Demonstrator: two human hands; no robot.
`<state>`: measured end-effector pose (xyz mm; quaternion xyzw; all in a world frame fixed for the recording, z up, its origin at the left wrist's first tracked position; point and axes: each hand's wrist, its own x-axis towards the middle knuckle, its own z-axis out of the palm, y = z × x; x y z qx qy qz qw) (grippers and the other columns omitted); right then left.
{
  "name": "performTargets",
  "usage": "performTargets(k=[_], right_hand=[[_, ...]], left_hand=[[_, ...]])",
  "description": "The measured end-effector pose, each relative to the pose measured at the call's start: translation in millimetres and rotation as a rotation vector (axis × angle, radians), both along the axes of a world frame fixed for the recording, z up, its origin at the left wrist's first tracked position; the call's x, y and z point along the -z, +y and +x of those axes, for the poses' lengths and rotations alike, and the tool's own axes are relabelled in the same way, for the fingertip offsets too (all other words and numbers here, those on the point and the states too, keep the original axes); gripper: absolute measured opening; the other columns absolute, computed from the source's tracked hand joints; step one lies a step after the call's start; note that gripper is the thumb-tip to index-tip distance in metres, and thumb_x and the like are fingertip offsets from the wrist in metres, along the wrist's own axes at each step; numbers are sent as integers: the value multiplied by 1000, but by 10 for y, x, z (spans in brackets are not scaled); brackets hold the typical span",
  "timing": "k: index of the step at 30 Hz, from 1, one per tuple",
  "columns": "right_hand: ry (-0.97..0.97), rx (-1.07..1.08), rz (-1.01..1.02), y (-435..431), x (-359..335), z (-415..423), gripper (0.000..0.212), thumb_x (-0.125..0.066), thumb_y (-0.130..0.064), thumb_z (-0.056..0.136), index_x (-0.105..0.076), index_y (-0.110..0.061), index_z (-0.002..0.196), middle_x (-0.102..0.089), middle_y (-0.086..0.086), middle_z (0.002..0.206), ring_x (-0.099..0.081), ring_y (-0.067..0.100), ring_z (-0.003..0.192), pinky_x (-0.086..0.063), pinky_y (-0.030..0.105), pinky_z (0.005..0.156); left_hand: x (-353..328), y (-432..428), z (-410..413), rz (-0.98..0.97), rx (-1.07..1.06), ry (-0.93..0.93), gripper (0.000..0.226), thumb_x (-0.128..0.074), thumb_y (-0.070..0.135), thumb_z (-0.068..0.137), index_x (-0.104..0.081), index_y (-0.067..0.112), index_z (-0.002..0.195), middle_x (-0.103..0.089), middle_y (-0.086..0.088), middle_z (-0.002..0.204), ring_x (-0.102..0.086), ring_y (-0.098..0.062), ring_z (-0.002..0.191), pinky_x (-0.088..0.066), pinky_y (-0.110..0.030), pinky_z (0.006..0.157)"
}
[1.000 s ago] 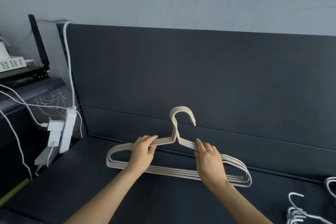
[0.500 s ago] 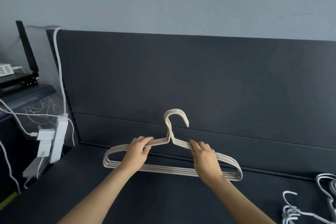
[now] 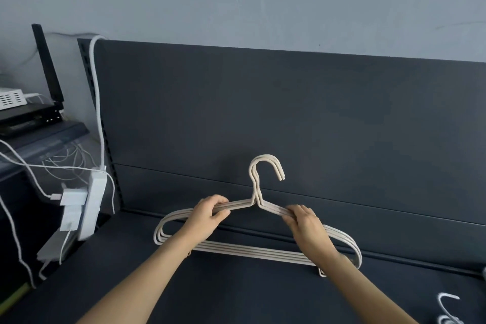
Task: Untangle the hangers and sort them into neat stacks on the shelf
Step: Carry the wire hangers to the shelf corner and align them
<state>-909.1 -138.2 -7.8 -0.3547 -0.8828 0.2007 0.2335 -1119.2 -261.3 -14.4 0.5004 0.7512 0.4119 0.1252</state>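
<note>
A bunch of thin beige hangers (image 3: pixel 259 250), all lined up, stands upright on the dark grey shelf (image 3: pixel 236 294) against its back panel (image 3: pixel 289 118). Left hand (image 3: pixel 207 216) and right hand (image 3: pixel 305 223) each grip a shoulder. White hangers (image 3: pixel 448 310) sit far right.

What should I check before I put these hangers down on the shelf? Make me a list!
1. Grip: left hand and right hand each hold a shoulder of the beige hangers: ok.
2. Hooks nested, all pointing the same way: ok.
3. Bottom bars side by side, none crossing: ok.
4. Bare shelf in front of the bundle: ok.
5. White hangers lie apart, at the lower right: ok.
6. Bundle touching the shelf: cannot tell.
</note>
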Motion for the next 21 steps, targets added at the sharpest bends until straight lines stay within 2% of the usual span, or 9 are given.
performTargets(k=[10,13,15,17,21], right_hand=[[-41,-92,-54,-125,-80,-859,32,-43,-32,94,-53,-10,116,-53,6,107,-47,22,106,-40,28,90],[-31,-76,-59,-179,-98,-1117,33,-44,-31,94,-53,-9,116,-54,9,108,-48,24,106,-42,33,91],[-11,-53,-61,-229,-91,-1239,33,-45,-30,94,-52,-9,118,-55,9,111,-49,26,108,-43,36,91],[24,-20,-58,-282,-64,-1305,32,-46,-29,93,-50,-9,118,-55,9,112,-49,25,108,-43,35,91],[35,0,-42,-308,-49,-1319,28,-46,-28,93,-52,-9,113,-57,8,109,-50,25,104,-44,35,86]], left_hand=[[-137,-278,-798,-71,-52,-61,12,-57,19,88,-58,26,98,-62,6,101,-56,-9,98,-43,-27,89],[-166,-292,-1006,-82,-97,-86,13,-56,17,89,-58,23,100,-61,4,101,-57,-11,98,-41,-25,87],[-171,-282,-1122,-92,-115,-101,15,-57,15,89,-56,24,101,-61,3,104,-56,-13,101,-42,-27,91],[-144,-267,-1189,-95,-124,-113,18,-57,15,89,-56,25,103,-59,1,109,-55,-14,104,-42,-29,95],[-108,-247,-1223,-78,-136,-113,24,-57,14,89,-59,16,113,-54,0,111,-52,-13,105,-37,-24,92]])
